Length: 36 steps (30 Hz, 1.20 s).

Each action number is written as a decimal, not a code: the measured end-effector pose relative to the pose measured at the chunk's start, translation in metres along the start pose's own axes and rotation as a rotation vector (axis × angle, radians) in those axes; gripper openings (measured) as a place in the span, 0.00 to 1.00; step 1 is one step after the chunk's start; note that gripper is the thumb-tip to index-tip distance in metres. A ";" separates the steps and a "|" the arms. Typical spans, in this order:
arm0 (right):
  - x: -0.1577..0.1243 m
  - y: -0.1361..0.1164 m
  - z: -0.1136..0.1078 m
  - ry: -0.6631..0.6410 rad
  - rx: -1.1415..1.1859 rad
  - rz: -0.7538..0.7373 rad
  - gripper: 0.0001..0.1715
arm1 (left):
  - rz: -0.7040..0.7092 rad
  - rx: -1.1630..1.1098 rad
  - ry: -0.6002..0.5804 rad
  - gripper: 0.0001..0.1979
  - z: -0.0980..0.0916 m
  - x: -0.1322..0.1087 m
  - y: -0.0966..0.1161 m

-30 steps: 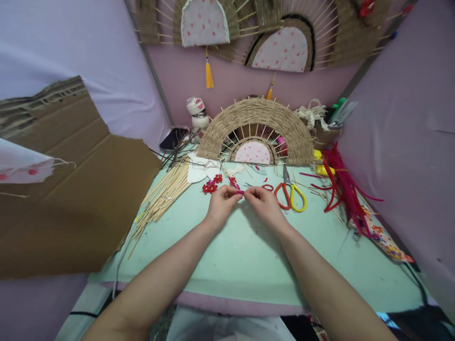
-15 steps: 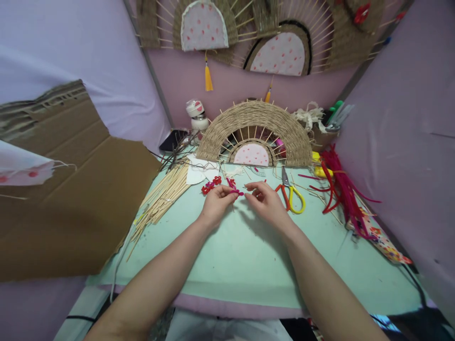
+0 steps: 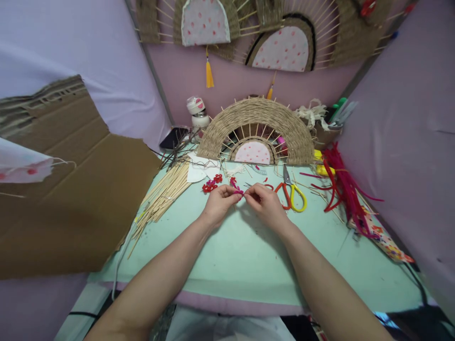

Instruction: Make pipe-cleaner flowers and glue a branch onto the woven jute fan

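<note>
Above the middle of the table, my left hand [image 3: 217,206] pinches a short, bent magenta pipe cleaner [image 3: 239,191]. My right hand [image 3: 266,203] meets it from the other side, thumb and forefinger closed at the pipe cleaner's tip; the fingers hide part of it. Just beyond my left hand lie small red and magenta pipe-cleaner flowers [image 3: 212,183]. A thin metal tool with a red loop handle [image 3: 268,186] shows partly behind my right hand. To the right of that hand rest scissors [image 3: 297,199] with one red and one yellow handle.
A woven half-round fan [image 3: 300,139] stands at the back. Thin wooden sticks [image 3: 164,192] lie left, beside a large cardboard sheet [image 3: 88,208]. Red and magenta pipe cleaners [image 3: 350,189] are bundled at right. Jars [image 3: 200,120] and a pen holder [image 3: 327,135] line the back.
My right hand has moved slightly left, and its fingers have closed on the pipe cleaner's tip. My left hand keeps its pinch. The view has shifted a little.
</note>
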State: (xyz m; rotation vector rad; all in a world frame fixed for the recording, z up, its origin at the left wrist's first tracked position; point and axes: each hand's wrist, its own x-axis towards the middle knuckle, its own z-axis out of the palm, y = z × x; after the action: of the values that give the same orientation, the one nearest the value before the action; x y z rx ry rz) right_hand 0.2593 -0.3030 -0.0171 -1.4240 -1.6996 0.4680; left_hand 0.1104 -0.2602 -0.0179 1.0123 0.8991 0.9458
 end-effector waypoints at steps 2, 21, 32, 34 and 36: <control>0.000 -0.001 0.004 0.014 0.080 0.145 0.06 | 0.059 0.083 0.019 0.10 0.000 0.000 -0.003; 0.002 -0.001 0.011 0.064 0.557 0.627 0.20 | -0.049 -0.038 0.164 0.12 0.006 0.005 -0.014; 0.000 -0.007 0.010 0.131 0.265 0.463 0.17 | -0.045 -0.064 0.125 0.11 0.009 0.001 -0.009; -0.001 -0.005 0.013 0.138 0.240 0.434 0.14 | -0.016 -0.008 0.116 0.12 0.010 0.001 -0.011; -0.002 -0.004 0.014 0.132 0.225 0.412 0.12 | 0.001 0.033 0.115 0.11 0.010 0.001 -0.013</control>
State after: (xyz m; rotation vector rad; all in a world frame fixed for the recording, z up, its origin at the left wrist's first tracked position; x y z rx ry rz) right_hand 0.2456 -0.3027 -0.0233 -1.5989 -1.2059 0.7471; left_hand 0.1227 -0.2651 -0.0281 0.9937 1.0123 1.0004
